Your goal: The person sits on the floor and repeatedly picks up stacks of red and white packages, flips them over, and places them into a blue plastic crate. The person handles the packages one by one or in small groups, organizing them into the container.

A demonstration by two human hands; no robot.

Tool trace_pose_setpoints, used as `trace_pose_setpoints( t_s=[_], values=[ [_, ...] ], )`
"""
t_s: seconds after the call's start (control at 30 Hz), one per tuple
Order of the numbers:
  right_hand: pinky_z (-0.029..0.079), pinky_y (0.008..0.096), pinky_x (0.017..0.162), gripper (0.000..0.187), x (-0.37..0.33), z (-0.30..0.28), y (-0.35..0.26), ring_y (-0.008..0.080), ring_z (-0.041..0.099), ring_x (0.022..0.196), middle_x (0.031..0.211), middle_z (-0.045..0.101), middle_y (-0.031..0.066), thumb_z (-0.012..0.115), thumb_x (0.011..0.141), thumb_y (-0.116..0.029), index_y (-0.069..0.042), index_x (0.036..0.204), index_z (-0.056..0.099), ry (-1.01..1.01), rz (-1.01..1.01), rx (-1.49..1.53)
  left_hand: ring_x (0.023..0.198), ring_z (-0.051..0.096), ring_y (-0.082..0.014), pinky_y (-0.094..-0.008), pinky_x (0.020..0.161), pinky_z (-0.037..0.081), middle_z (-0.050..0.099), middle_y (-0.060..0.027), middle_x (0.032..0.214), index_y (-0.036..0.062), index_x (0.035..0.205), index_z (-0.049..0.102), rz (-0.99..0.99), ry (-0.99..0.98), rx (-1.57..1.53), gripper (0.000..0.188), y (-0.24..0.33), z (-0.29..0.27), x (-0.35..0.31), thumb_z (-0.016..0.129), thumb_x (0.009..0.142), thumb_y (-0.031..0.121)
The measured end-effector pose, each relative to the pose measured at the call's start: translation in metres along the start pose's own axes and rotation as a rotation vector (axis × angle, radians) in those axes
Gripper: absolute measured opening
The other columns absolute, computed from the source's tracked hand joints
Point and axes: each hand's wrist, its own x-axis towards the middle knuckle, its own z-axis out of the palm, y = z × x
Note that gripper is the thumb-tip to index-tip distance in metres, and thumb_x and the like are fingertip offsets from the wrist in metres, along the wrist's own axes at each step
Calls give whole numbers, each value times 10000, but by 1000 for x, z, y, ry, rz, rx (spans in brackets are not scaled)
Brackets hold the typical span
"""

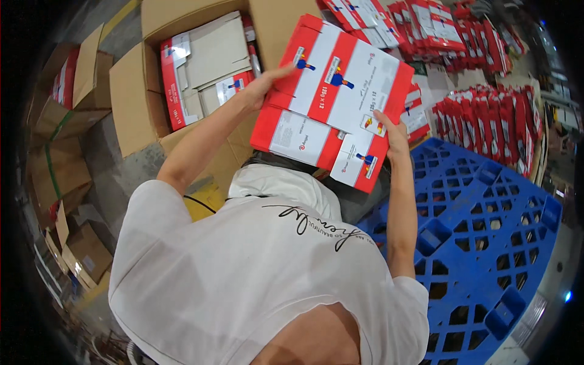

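Note:
In front of my chest I hold a flat red and white printed carton (340, 76), tilted, with more flat carton panels showing beneath its lower edge. My left hand (263, 88) grips its left edge, thumb lying over the printed face. On the lower right side, my right hand (394, 135) is closed around the edge with the thumb on top. The fingers of both hands are mostly hidden behind the cardboard. Just beyond my left forearm stands an open brown cardboard box (129, 103), in which flat red, white and grey carton pieces (213, 55) lie.
A blue plastic pallet (435, 234) spreads across the right side. Behind it, red and white flat cartons (486, 125) stand in dense rows, with further piles (432, 24) at the far right. Several brown boxes (61, 167) line the left, one holding red cartons.

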Motion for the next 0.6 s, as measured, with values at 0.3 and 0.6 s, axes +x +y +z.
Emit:
trace_pose_setpoints(
  t_s=[0.3,0.6],
  values=[
    [551,408,990,588,-1,-6,17,241,650,1194,1368,631,140,755,949,-181,-7,1453,508,35,5,26,1029,731,-220,-371,914,606,705,-196,1217,-59,1329,577,122,42,127,600,-8,3,4,832,848,192],
    [554,280,789,475,49,192,-194,115,675,923,1051,715,53,685,911,-161,10,1346,597,-512,-610,-777,1160,664,-222,-435,1030,557,669,-102,1269,21,1357,536,584,327,-519,523,-17,-22,-72,784,904,102]
  ],
)
